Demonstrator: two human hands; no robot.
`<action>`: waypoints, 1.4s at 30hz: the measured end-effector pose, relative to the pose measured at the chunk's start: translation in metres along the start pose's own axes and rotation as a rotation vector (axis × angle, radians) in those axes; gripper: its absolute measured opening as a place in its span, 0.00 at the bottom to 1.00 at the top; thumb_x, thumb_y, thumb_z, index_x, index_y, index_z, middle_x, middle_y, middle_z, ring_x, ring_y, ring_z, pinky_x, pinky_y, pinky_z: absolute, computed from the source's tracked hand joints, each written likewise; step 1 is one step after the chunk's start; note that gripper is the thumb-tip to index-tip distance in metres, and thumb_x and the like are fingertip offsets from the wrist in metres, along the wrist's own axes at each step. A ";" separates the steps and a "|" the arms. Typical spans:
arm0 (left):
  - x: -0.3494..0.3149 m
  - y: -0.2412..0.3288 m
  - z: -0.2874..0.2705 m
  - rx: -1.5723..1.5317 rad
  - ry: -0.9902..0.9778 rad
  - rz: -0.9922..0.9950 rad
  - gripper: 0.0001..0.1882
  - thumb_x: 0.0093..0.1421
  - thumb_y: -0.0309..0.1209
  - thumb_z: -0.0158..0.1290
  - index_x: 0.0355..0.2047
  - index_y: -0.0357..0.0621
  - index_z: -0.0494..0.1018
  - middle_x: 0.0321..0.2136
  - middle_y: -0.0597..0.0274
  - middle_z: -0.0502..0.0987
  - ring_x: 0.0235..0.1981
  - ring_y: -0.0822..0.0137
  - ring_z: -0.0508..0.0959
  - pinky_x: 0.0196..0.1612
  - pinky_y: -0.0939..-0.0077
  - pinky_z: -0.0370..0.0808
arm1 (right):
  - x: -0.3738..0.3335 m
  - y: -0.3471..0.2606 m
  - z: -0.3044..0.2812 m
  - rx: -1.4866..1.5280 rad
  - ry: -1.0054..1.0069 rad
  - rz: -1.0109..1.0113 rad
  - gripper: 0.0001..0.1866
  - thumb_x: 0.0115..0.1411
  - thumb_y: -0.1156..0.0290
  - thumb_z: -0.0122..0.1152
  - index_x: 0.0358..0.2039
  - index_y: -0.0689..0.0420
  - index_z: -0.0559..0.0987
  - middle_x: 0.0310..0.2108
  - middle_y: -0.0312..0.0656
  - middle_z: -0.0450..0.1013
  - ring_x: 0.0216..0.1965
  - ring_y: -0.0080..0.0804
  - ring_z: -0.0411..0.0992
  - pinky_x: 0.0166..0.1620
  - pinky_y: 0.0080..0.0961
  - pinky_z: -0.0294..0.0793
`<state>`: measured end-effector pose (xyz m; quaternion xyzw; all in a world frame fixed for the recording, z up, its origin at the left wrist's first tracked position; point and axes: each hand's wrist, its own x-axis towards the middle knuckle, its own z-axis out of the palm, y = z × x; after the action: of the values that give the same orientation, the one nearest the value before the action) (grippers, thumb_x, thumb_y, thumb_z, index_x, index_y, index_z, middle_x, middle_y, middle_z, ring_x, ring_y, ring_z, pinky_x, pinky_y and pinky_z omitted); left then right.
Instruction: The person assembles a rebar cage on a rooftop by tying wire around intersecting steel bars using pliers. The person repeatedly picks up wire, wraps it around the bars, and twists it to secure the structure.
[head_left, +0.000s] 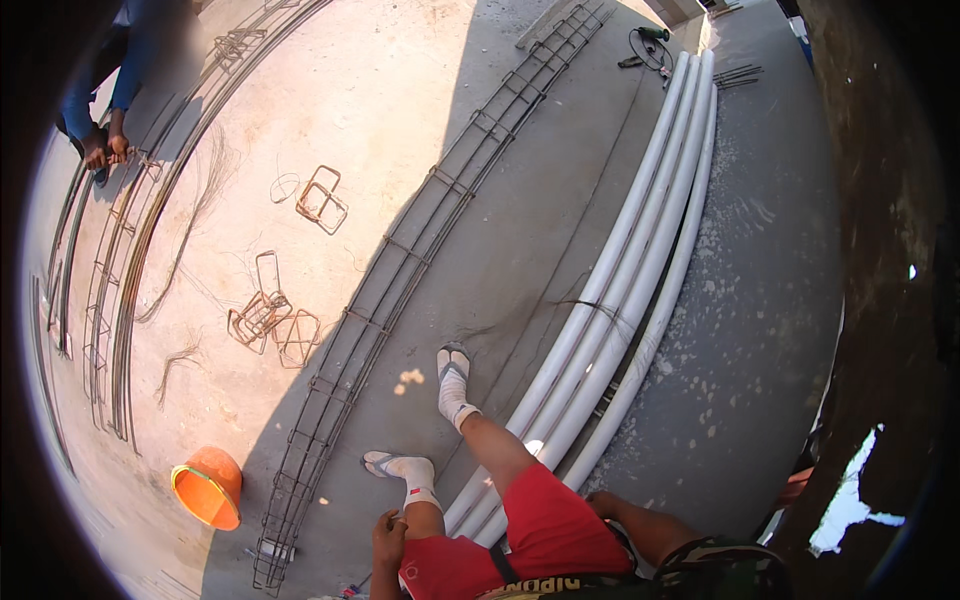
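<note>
My left hand [388, 538] is beside my left knee with its fingers curled in. What is in it, if anything, I cannot make out. Next to my right thigh is my right hand [605, 503], its fingers mostly hidden behind the red shorts. Long white pipes [600, 330], tied together with a dark strand, lie on the concrete beneath and beside my right leg. To the left of my feet stretches a long steel rebar cage [405, 250] with square ties along it.
An orange bucket [212, 488] lies tipped at the left. Loose bent rebar stirrups [265, 315] are scattered on the sunlit floor. At the far left, a person's hands [108, 152] work at another rebar cage [118, 235]. A corded power tool [652, 36] rests beyond the pipes.
</note>
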<state>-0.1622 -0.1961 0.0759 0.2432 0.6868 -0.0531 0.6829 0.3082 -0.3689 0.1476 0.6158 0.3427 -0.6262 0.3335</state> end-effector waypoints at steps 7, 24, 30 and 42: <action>-0.067 0.131 0.012 0.125 0.125 0.046 0.23 0.59 0.32 0.51 0.54 0.34 0.68 0.38 0.53 0.76 0.37 0.66 0.77 0.37 0.74 0.74 | 0.006 0.009 -0.071 0.751 0.032 0.065 0.20 0.62 0.56 0.55 0.46 0.58 0.80 0.34 0.47 0.78 0.31 0.34 0.78 0.33 0.31 0.79; -0.063 0.406 0.113 0.424 0.270 0.173 0.20 0.59 0.33 0.52 0.48 0.32 0.73 0.37 0.51 0.79 0.41 0.61 0.79 0.47 0.70 0.73 | -0.077 0.096 -0.138 1.234 0.016 0.166 0.21 0.62 0.60 0.55 0.49 0.63 0.77 0.35 0.47 0.78 0.30 0.34 0.77 0.29 0.30 0.78; 0.025 0.531 0.195 0.504 0.161 0.247 0.21 0.59 0.34 0.51 0.49 0.32 0.72 0.39 0.48 0.80 0.43 0.58 0.80 0.48 0.68 0.73 | -0.082 0.128 -0.217 1.063 0.038 0.023 0.20 0.63 0.60 0.54 0.47 0.63 0.77 0.37 0.47 0.77 0.31 0.34 0.77 0.30 0.31 0.79; 0.049 0.778 0.388 0.549 -0.060 0.248 0.22 0.60 0.34 0.51 0.51 0.31 0.71 0.38 0.48 0.80 0.42 0.61 0.80 0.48 0.70 0.74 | -0.059 0.248 -0.319 1.097 0.090 0.125 0.21 0.58 0.53 0.56 0.46 0.53 0.80 0.50 0.50 0.75 0.47 0.45 0.76 0.49 0.39 0.74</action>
<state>0.5104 0.3415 0.2062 0.4990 0.5913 -0.1602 0.6129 0.6904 -0.2354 0.1994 0.7446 -0.0569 -0.6649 -0.0144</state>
